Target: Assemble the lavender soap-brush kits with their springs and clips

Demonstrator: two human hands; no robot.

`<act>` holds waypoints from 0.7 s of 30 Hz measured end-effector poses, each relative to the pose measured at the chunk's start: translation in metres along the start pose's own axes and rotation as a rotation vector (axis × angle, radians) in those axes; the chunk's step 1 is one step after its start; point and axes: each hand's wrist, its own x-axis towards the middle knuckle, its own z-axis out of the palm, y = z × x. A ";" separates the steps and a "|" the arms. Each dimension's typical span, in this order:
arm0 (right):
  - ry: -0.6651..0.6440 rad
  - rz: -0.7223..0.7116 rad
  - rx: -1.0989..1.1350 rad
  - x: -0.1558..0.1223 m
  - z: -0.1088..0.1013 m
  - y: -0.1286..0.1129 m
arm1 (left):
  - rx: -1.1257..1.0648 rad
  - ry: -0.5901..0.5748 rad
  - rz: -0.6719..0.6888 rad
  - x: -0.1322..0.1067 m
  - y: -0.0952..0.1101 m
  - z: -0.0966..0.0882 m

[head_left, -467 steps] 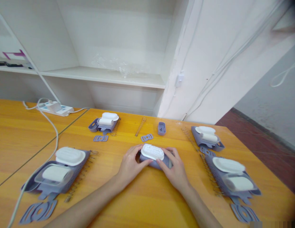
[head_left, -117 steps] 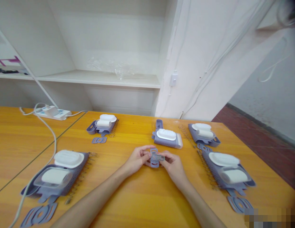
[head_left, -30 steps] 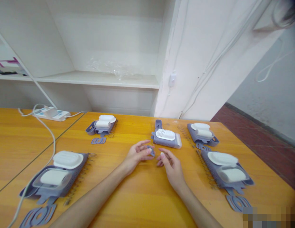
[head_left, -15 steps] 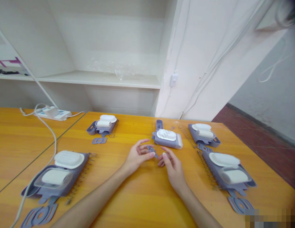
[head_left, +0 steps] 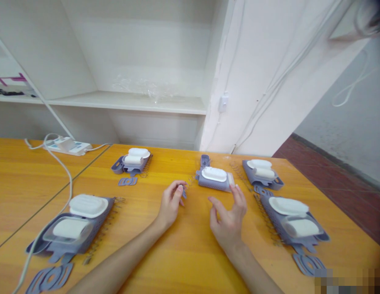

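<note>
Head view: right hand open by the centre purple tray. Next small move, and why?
Likely ease the right hand forward and grip the centre tray: that hand is open and empty, fingertips close to the tray's near right corner, while the left hand pinches a small purple piece just left of it.

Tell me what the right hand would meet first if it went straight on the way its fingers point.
Probably the purple holder with the white brush, just beyond the fingers of the open right hand; whether they touch its near right corner is unclear.
</note>
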 end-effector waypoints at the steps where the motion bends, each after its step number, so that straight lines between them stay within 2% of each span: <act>1: -0.048 -0.074 -0.058 0.000 -0.001 -0.002 | 0.054 0.009 0.033 -0.001 0.000 -0.001; 3: -0.176 -0.175 -0.132 0.001 -0.002 -0.006 | 0.162 -0.004 0.113 -0.002 0.002 -0.002; 6: -0.320 -0.220 -0.198 0.002 -0.002 -0.007 | 0.288 -0.095 0.228 -0.003 0.007 -0.003; 10: -0.334 -0.194 -0.268 0.003 0.000 -0.003 | 0.374 -0.249 0.276 -0.004 0.010 -0.001; 14: -0.349 -0.153 -0.239 0.002 0.002 0.000 | 0.385 -0.389 0.288 -0.001 0.012 0.001; 16: -0.356 -0.124 -0.228 0.002 0.004 0.001 | 0.368 -0.342 0.258 0.006 0.013 0.003; 18: -0.342 -0.102 -0.216 0.001 0.006 0.003 | 0.382 -0.232 0.216 0.019 0.013 0.004; 20: -0.312 -0.092 -0.195 0.001 0.008 0.006 | 0.489 -0.169 0.206 0.036 0.012 0.006; 21: -0.299 -0.088 -0.184 0.000 0.009 0.007 | 0.582 -0.176 0.220 0.046 0.010 0.006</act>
